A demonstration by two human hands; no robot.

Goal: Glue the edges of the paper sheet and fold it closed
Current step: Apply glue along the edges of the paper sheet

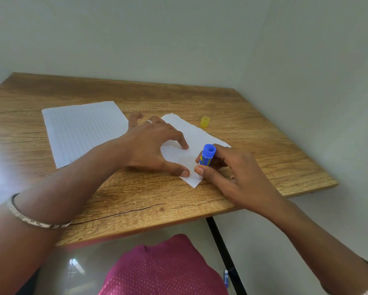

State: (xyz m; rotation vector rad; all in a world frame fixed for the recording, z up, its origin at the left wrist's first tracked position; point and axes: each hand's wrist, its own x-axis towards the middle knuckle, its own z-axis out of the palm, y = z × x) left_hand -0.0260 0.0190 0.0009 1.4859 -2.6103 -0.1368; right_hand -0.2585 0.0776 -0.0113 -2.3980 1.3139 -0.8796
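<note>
A small lined paper sheet [197, 136] lies at an angle on the wooden table [136, 201]. My left hand [151, 143] presses it flat, with forefinger and thumb spread on its near half. My right hand [232, 173] grips a blue glue stick [208, 155], held upright with its lower end pressed on the sheet's near right edge. The stick's tip is hidden behind my fingers. The yellow cap [205, 121] stands by itself beyond the sheet.
A larger lined sheet [81, 128] lies to the left, partly under my left wrist. The table meets walls at the back and right. Its right edge runs close to my right hand. A blue pen [226, 278] lies on the floor below.
</note>
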